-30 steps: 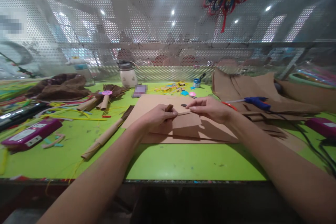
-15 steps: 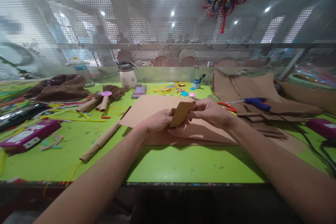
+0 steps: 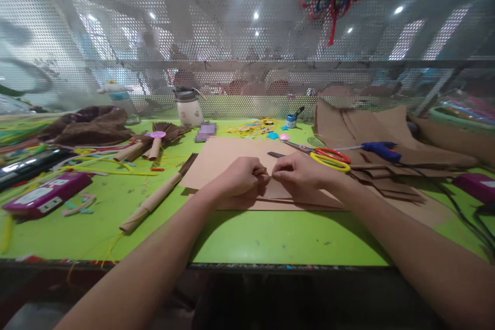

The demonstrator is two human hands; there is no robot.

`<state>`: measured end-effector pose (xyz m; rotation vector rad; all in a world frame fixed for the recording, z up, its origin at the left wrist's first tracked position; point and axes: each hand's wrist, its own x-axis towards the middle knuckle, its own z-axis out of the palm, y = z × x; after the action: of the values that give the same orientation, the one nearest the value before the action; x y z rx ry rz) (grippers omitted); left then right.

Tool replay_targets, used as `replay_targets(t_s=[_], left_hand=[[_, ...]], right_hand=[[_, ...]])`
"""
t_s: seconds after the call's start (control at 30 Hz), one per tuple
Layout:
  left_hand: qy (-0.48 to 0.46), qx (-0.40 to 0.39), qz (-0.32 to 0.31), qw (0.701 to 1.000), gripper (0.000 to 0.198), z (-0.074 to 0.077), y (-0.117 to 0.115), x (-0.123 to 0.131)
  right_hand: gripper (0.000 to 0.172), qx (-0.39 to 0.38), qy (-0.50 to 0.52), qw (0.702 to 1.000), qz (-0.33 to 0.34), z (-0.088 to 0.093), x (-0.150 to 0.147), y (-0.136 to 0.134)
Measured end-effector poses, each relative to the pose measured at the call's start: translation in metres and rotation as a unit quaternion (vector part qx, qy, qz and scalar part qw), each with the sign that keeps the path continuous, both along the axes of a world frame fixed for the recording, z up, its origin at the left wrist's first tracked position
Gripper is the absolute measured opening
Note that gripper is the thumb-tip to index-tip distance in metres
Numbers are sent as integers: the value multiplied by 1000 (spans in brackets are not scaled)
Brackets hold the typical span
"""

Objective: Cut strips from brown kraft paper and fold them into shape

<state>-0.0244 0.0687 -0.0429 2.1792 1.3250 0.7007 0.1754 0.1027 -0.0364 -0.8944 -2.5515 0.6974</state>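
My left hand and my right hand are close together, both closed, over large brown paper sheets. Dark folded edges of brown paper show at my left fingertips. My right thumb and fingers are pinched together just beside them, and what they grip is hidden. Behind my right hand lie scissors with red and yellow handles, their blades pointing left. Left of the sheets, a rolled paper tube with a fringed dark end rests on the green table.
A blue hot glue gun lies on stacked brown paper at the right. Purple power strips sit at both sides. A white bottle, a small blue jar and yellow scraps stand or lie at the back.
The folded brown paper piece held up between both hands has dropped almost out of sight. My fingers have closed in lower, and more of the scissors shows.
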Motion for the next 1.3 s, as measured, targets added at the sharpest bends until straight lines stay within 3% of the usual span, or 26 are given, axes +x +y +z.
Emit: replay_targets(t_s=[0.37, 0.7, 1.0, 1.1, 1.3], left_hand=[[105, 59, -8, 993, 16, -17, 8, -6], [182, 114, -14, 976, 13, -13, 7, -2], [246, 158, -23, 956, 13, -6, -5, -2], [257, 143, -14, 956, 5, -4, -6, -5], [264, 122, -17, 957, 12, -2, -1, -11]], right_hand=[[17, 112, -10, 993, 16, -22, -13, -6], [22, 196, -111, 974, 15, -6, -14, -19], [21, 195, -144, 970, -15, -12, -1, -17], [15, 192, -167, 967, -17, -10, 2, -17], [12, 176, -211, 961, -32, -7, 3, -13]])
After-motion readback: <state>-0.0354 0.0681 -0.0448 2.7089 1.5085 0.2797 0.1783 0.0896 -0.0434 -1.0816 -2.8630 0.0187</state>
